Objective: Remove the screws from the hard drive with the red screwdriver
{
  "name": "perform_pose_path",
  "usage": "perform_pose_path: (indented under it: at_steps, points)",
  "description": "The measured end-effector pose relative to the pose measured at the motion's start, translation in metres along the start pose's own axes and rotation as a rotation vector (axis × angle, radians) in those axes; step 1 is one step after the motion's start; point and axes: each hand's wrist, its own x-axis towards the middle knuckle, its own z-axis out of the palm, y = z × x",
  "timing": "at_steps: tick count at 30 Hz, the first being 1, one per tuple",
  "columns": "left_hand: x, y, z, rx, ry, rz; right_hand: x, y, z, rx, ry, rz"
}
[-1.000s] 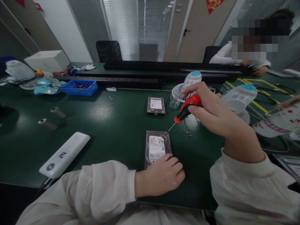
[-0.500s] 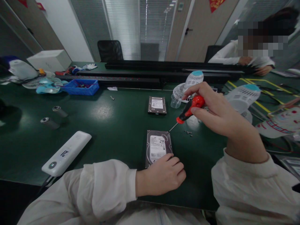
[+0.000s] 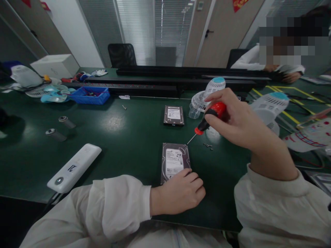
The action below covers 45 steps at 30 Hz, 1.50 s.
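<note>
Two hands are at work on the dark green table top (image 3: 124,144), and little has shifted over the last second. The right hand (image 3: 235,120) is raised beyond and to the right of the silver, white-labelled hard drive (image 3: 176,160). Its fingers are closed round the red-and-black screwdriver (image 3: 204,124). They have re-set on the red knob since half a second ago, while the thin tip has stayed at the drive's far right corner; this reads as turning on the spot. The left hand (image 3: 181,193), loosely curled, still presses on the drive's near edge, and the drive has not moved. A second labelled hard drive (image 3: 173,115) lies well beyond it. A few tiny loose screws (image 3: 208,146) sit just right of its far corner.
</note>
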Motion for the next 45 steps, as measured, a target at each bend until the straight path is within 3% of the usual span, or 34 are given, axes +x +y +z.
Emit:
perform_pose_path:
  at_steps: [5, 10, 16, 20, 23, 28, 35, 41, 45]
  points:
    - [0.001, 0.000, -0.001, -0.009, -0.023, 0.002, 0.001, -0.003, 0.002, -0.111, 0.013, 0.108]
    - [0.000, 0.000, 0.000, 0.000, -0.019, 0.006, 0.000, -0.005, -0.001, 0.013, -0.015, 0.002]
    - [0.001, -0.001, -0.001, 0.003, -0.022, 0.010, 0.001, -0.007, 0.000, -0.170, 0.028, 0.132]
    - [0.001, -0.001, -0.001, 0.006, -0.021, 0.011, 0.000, -0.006, -0.004, -0.015, -0.041, 0.010]
    - [0.001, -0.001, -0.001, 0.018, -0.024, 0.009, 0.000, -0.005, -0.003, 0.056, -0.019, -0.031]
    - [0.000, -0.001, -0.002, 0.015, -0.013, 0.012, 0.001, -0.005, 0.003, -0.159, 0.044, 0.076]
    - [0.000, 0.000, 0.000, 0.019, -0.028, 0.007, -0.002, -0.008, -0.001, -0.044, -0.010, -0.067]
    - [0.000, 0.000, 0.001, 0.012, -0.021, 0.014, -0.003, -0.011, 0.001, -0.308, 0.055, 0.079]
    - [0.000, -0.001, 0.000, 0.000, -0.019, 0.007, -0.004, -0.009, 0.000, -0.259, 0.025, 0.060]
